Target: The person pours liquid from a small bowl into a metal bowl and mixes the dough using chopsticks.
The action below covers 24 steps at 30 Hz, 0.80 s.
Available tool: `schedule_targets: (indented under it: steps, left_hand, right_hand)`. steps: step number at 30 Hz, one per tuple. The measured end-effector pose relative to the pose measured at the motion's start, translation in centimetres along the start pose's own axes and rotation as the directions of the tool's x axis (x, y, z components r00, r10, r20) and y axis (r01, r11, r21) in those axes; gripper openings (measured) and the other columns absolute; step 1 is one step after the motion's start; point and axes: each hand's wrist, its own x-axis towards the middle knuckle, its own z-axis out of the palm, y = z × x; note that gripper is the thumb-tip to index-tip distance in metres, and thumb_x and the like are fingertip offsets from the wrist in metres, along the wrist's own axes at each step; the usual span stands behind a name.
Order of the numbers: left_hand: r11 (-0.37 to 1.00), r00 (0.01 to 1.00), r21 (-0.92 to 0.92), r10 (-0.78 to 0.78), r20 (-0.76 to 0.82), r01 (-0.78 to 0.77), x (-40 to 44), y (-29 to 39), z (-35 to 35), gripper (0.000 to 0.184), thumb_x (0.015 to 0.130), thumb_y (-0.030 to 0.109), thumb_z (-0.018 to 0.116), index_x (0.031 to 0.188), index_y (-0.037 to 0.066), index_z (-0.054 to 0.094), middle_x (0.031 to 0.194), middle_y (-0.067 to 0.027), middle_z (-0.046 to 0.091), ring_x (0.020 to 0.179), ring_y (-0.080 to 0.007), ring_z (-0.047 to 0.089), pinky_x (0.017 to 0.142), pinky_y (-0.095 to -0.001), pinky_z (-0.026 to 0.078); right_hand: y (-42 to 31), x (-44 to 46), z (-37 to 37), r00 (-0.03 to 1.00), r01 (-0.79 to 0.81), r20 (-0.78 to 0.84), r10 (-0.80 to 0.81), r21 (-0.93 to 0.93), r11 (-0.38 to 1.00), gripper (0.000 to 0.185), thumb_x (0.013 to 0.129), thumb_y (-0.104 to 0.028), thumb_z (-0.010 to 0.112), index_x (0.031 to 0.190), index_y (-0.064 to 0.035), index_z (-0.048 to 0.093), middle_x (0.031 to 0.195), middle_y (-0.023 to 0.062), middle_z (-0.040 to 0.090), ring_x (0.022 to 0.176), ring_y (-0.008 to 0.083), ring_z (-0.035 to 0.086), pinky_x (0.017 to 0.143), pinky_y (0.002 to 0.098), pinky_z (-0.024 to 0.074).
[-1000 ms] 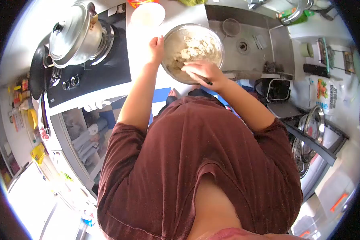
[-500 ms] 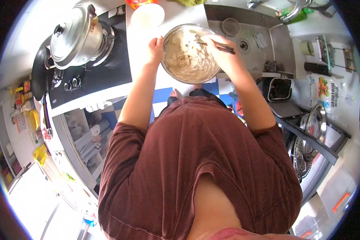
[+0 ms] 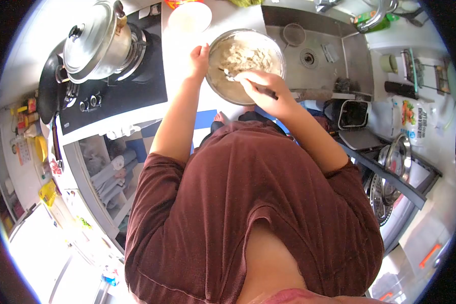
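Note:
A round metal bowl [image 3: 218, 87] stands on the white counter near its front edge, with lumpy, pale dough [image 3: 248, 57] inside. My left hand [image 3: 199, 62] grips the bowl's left rim. My right hand [image 3: 266, 91] is closed around dark-handled chopsticks [image 3: 267, 92], over the bowl's lower right part. Their tips reach into the bowl, at the lower left of the dough. The fingers hide part of the chopsticks.
Left of the bowl, a lidded pot [image 3: 93, 45] sits on the black stove [image 3: 137, 96], beside a dark pan [image 3: 50, 88]. A pale plate [image 3: 190, 17] lies behind the bowl. The sink [image 3: 334, 76], holding a strainer [image 3: 294, 34], is at the right.
My right hand has swung from the bowl's right side down and left, bringing the chopstick tips to the lower left of the dough. My left hand has stayed on the rim.

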Motion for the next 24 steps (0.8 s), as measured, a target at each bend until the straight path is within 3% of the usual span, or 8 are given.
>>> schedule_targets:
  steps: [4, 7, 8, 11, 13, 15, 19, 24]
  left_hand:
    - [1.0, 1.0, -0.025, -0.008, 0.024, 0.009, -0.2, 0.3, 0.0, 0.038, 0.086, 0.033, 0.053, 0.061, 0.005, 0.046, 0.056, 0.0035, 0.038, 0.055, -0.0084, 0.032, 0.05, -0.0278, 0.03]
    - [0.999, 0.999, -0.008, -0.035, 0.016, 0.035, -0.4, 1.2, -0.2, 0.037, 0.086, 0.033, 0.053, 0.064, 0.004, 0.048, 0.057, 0.0034, 0.039, 0.057, -0.0083, 0.033, 0.051, -0.0275, 0.031]
    - [0.999, 0.999, -0.009, -0.04, 0.011, 0.04, -0.7, 1.5, -0.1, 0.036, 0.086, 0.033, 0.053, 0.064, 0.004, 0.048, 0.058, 0.0034, 0.04, 0.057, -0.0084, 0.033, 0.051, -0.0274, 0.031]
    - [0.997, 0.996, 0.028, -0.075, 0.044, 0.074, -0.4, 1.0, -0.4, 0.033, 0.086, 0.033, 0.053, 0.077, 0.002, 0.056, 0.067, 0.0017, 0.05, 0.063, -0.0082, 0.041, 0.058, -0.025, 0.036]
    - [0.996, 0.994, 0.04, -0.084, 0.068, 0.081, 0.0, 0.4, -0.5, 0.033, 0.087, 0.034, 0.052, 0.083, 0.002, 0.059, 0.071, 0.0008, 0.055, 0.066, -0.0082, 0.045, 0.061, -0.024, 0.039]
    - [0.997, 0.995, 0.023, -0.07, 0.072, 0.069, 0.2, 0.1, -0.5, 0.033, 0.087, 0.034, 0.052, 0.084, 0.001, 0.059, 0.072, 0.0007, 0.055, 0.066, -0.0086, 0.046, 0.061, -0.0244, 0.039]
    - [0.996, 0.994, 0.046, -0.084, 0.07, 0.08, -0.2, 0.6, -0.6, 0.034, 0.087, 0.034, 0.052, 0.084, 0.001, 0.059, 0.072, 0.0005, 0.055, 0.067, -0.0089, 0.046, 0.062, -0.0251, 0.039]
    - [0.997, 0.995, 0.004, -0.079, 0.052, 0.079, -0.2, 0.6, -0.4, 0.033, 0.087, 0.034, 0.051, 0.083, 0.001, 0.059, 0.071, 0.0007, 0.055, 0.066, -0.0082, 0.045, 0.061, -0.0247, 0.039]
  right_hand:
    - [3.4, 2.2, 2.2, 0.975, -0.121, -0.164, 0.149, 0.165, 0.979, 0.014, 0.085, -0.012, 0.052, 0.091, -0.0015, 0.06, 0.081, 0.0083, 0.064, 0.072, 0.0119, 0.06, 0.064, 0.0248, 0.0465]
    - [4.8, 3.4, 1.6, 0.904, -0.223, -0.314, 0.29, 0.231, 0.947, 0.017, 0.087, -0.014, 0.049, 0.091, -0.0012, 0.06, 0.08, 0.0078, 0.064, 0.071, 0.0127, 0.06, 0.064, 0.0245, 0.0467]
    - [5.4, 3.4, 1.6, 0.87, -0.198, -0.367, 0.329, 0.352, 0.915, 0.02, 0.088, -0.017, 0.048, 0.09, -0.0022, 0.06, 0.078, 0.007, 0.064, 0.069, 0.0125, 0.06, 0.063, 0.0244, 0.0471]
    - [3.6, 3.0, 1.5, 0.872, -0.207, -0.349, 0.343, 0.37, 0.905, 0.02, 0.088, -0.018, 0.047, 0.089, -0.0029, 0.06, 0.075, 0.0075, 0.063, 0.068, 0.0128, 0.06, 0.063, 0.0248, 0.0473]
    - [3.5, 2.3, 2.6, 0.892, -0.323, -0.259, 0.372, 0.213, 0.922, 0.018, 0.088, -0.018, 0.048, 0.088, -0.0048, 0.061, 0.073, 0.0073, 0.063, 0.063, 0.0126, 0.058, 0.058, 0.0257, 0.0454]
    - [4.2, 2.1, 3.2, 0.934, -0.145, -0.306, 0.185, 0.149, 0.978, 0.017, 0.087, -0.017, 0.049, 0.088, -0.0048, 0.061, 0.072, 0.0053, 0.063, 0.062, 0.0127, 0.057, 0.058, 0.0254, 0.0448]
    - [4.7, 2.7, 2.8, 0.884, -0.255, -0.288, 0.369, 0.365, 0.895, 0.016, 0.087, -0.014, 0.048, 0.089, -0.0047, 0.061, 0.075, 0.0043, 0.063, 0.067, 0.0122, 0.058, 0.063, 0.0238, 0.0454]
    - [3.6, 1.4, 2.6, 0.986, -0.133, -0.063, 0.155, 0.27, 0.954, 0.015, 0.084, -0.01, 0.051, 0.093, -0.0038, 0.061, 0.084, 0.0065, 0.063, 0.074, 0.0126, 0.058, 0.068, 0.0244, 0.0452]
